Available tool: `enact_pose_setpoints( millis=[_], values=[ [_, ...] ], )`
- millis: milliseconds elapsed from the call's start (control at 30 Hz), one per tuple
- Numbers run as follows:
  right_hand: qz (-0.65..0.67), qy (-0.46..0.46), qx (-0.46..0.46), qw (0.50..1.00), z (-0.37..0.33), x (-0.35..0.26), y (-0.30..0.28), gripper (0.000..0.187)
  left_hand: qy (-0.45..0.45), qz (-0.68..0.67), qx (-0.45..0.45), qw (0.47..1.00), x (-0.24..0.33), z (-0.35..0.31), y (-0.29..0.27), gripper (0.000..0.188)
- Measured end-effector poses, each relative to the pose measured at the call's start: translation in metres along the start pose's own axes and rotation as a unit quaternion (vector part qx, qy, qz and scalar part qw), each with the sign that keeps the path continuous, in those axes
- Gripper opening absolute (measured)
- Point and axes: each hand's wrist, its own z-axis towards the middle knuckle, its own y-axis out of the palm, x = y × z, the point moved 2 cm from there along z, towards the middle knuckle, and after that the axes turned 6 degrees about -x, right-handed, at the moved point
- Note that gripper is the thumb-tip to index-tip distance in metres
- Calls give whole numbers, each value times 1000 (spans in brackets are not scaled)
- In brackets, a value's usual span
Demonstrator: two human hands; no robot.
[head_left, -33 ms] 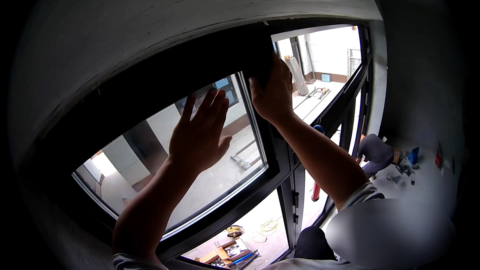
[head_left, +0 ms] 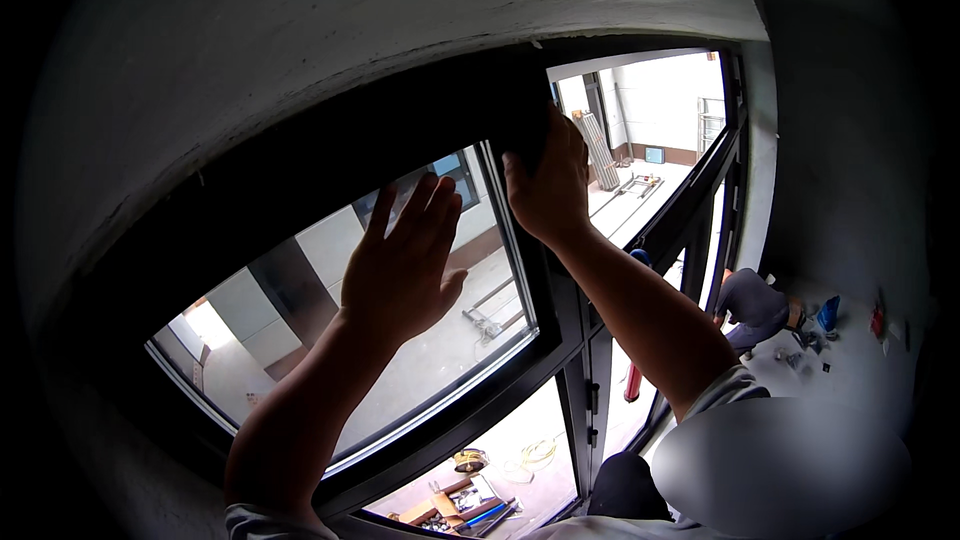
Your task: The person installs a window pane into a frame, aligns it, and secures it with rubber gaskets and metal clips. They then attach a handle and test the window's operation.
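My left hand (head_left: 400,265) lies flat with its fingers stretched upward, over the glass pane (head_left: 490,285) of a dark-framed window. Its palm seems to press on the glass, though the contact itself is hidden. Higher and to the right, my right hand (head_left: 550,188) is hooked round the upright of the dark window frame (head_left: 552,330). The thumb stays on the pane's side, while the fingers curl over the far edge beside the neighbouring opening. Deep shadow hides part of the grip and the top of the frame.
Rough wall (head_left: 400,0) arches above the window. At lower right a crouching person (head_left: 750,302) is near small items on the floor, including a blue bag (head_left: 828,314). Beyond the window lie a tool box (head_left: 455,508), yellow cable (head_left: 538,453) and leaning long bars (head_left: 598,152).
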Motion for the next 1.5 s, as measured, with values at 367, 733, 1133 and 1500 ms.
enact_pose_setpoints(
  millis=[367,733,1133,1500],
  values=[
    [-122,-56,4,991,-15,17,7,76,-19,53,24,998,6,-1,10,73],
    [-122,-79,-24,989,-32,23,3,77,-23,30,30,999,6,-1,10,75],
    [-103,-261,-25,959,-49,-8,-12,63,-48,30,98,994,3,0,7,70],
    [-26,-231,3,973,-12,-54,7,49,-138,30,210,967,-1,5,8,63]
  ],
)
